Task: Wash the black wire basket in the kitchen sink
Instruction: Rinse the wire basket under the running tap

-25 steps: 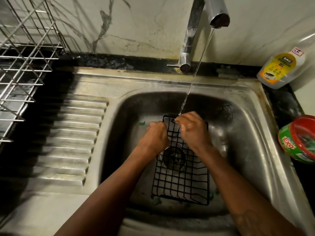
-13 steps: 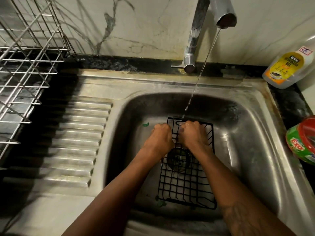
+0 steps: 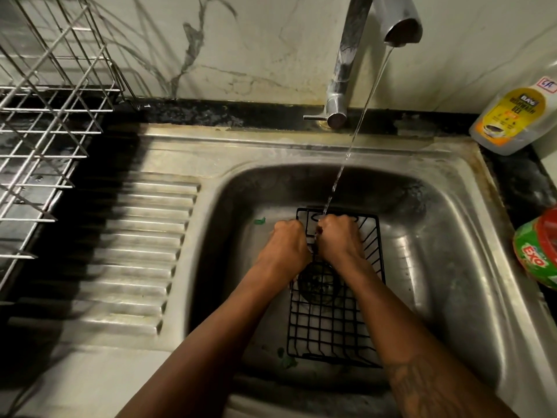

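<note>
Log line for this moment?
stage: rinsing | black wire basket: in sink, over drain | left hand: grips far end | right hand: grips far end | tap: running onto right hand

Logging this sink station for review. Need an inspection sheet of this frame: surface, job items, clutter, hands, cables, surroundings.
Surface: steel sink, wet, with a ribbed drainboard on its left.
Job's things: black wire basket lying in the basin over the drain; the tap is on and its stream lands at the basket's far end.
Clutter: green scraps on the basin floor.
Hands: left hand and right hand side by side, fingers curled on the basket's far end.
Cables: nothing seen.
Surroundings: wire dish rack at left; dishwash gel bottle and green-and-red tub at right; marble wall behind.
</note>
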